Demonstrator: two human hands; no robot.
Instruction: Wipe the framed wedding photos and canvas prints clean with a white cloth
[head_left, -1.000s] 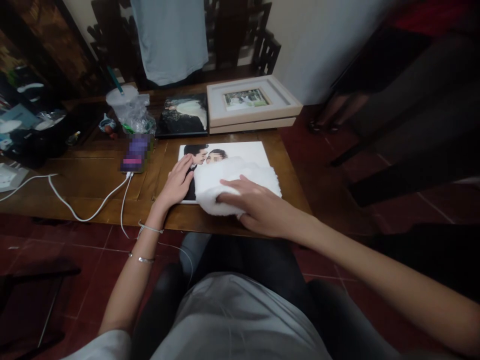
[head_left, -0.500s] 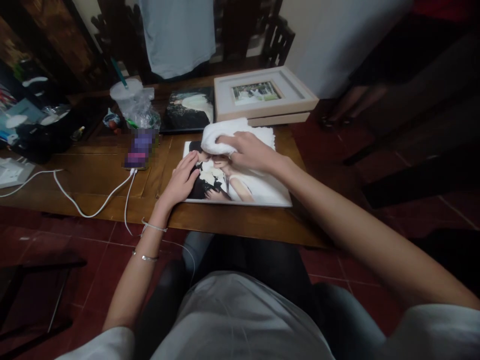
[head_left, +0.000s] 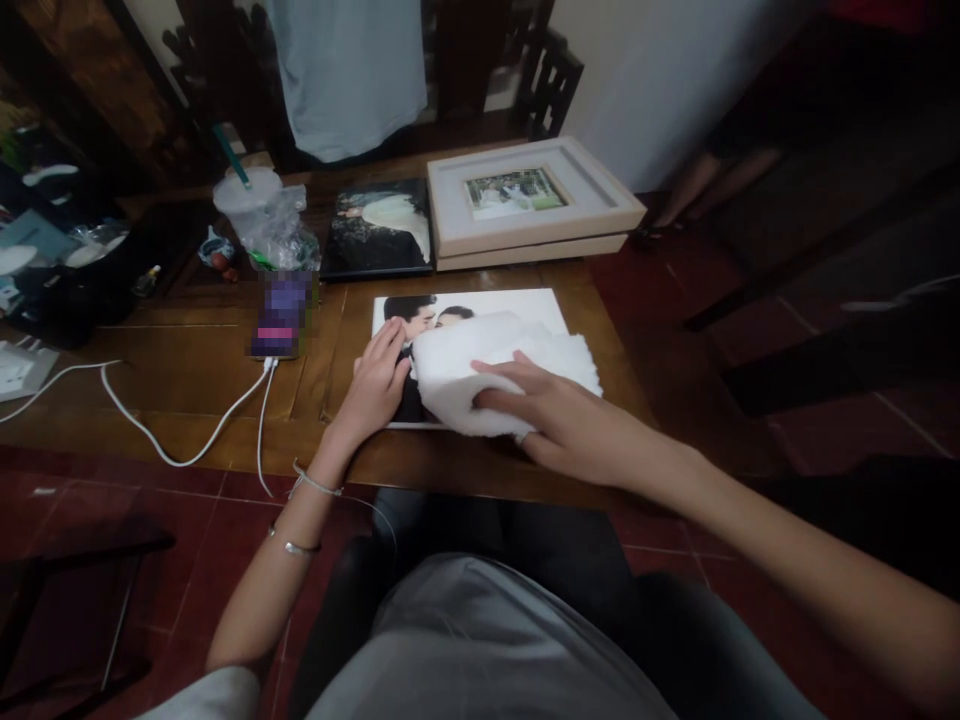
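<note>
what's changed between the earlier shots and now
Since half a second ago, the right hand has brought the white cloth from the far edge of the photo panel back toward the near edge, much as a second ago. Nothing was taken up or let go. The left hand stays on the panel's left side; the pale frame and phone stay put.

We see plain white on the cloth [head_left: 457, 375], and white with black on the print [head_left: 544, 308]. Our counter [head_left: 202, 370] is brown, the frame [head_left: 540, 236] pale cream, the phone [head_left: 281, 305] purple with a pink band, the cable [head_left: 178, 464] white, the floor [head_left: 187, 560] red with pale lines.
</note>
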